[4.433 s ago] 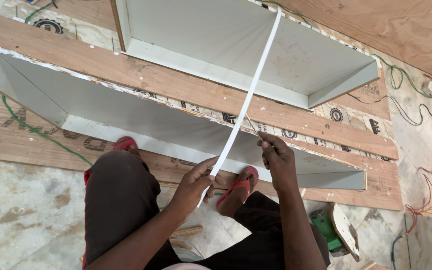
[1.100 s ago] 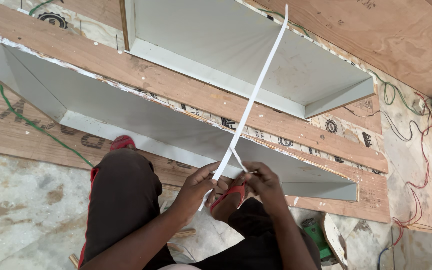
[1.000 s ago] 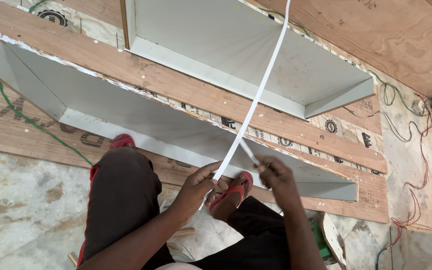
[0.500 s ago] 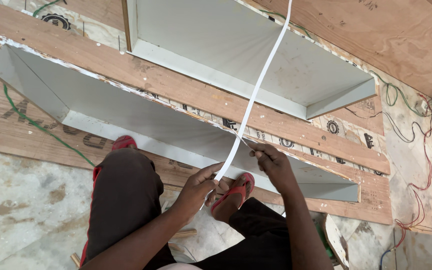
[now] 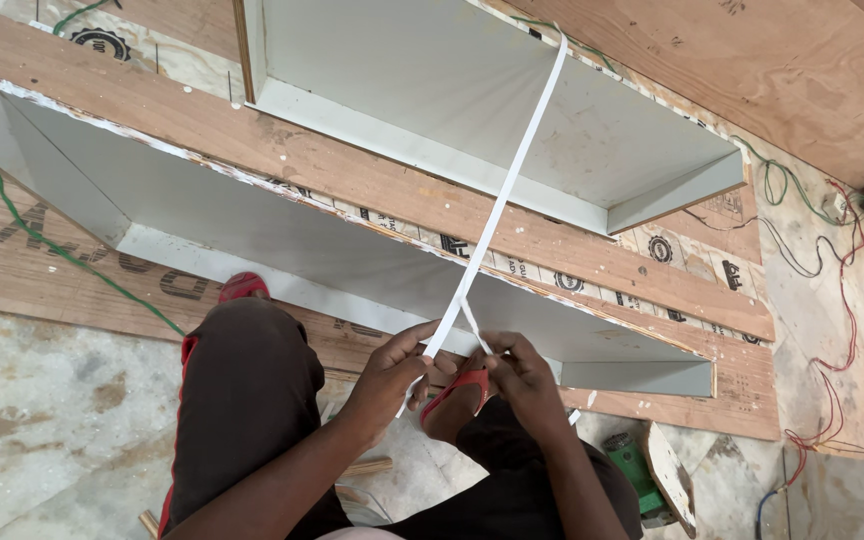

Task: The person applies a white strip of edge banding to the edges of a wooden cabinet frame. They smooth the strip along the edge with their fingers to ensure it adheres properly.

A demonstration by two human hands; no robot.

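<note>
A long white edging strip [image 5: 508,190] runs from the far open cabinet box [image 5: 472,110] down to my hands. My left hand [image 5: 392,372] pinches the strip's near end between thumb and fingers. Close beside it, my right hand [image 5: 518,368] grips a thin backing layer [image 5: 471,323] that splits off the strip in a narrow V. Both hands hover over the front edge of the near grey cabinet box [image 5: 282,235]. My knees and red sandals [image 5: 457,390] are just below them.
Both boxes lie on plywood sheets [image 5: 32,260] over a stained floor. A green cable [image 5: 82,262] crosses at left. Red and black wires [image 5: 832,300] trail at right. A green power tool [image 5: 637,470] sits by my right leg.
My right hand has swung back in close to the left after pulling away half a second ago, still peeling the thin layer. The left hand stays on the strip's end.
</note>
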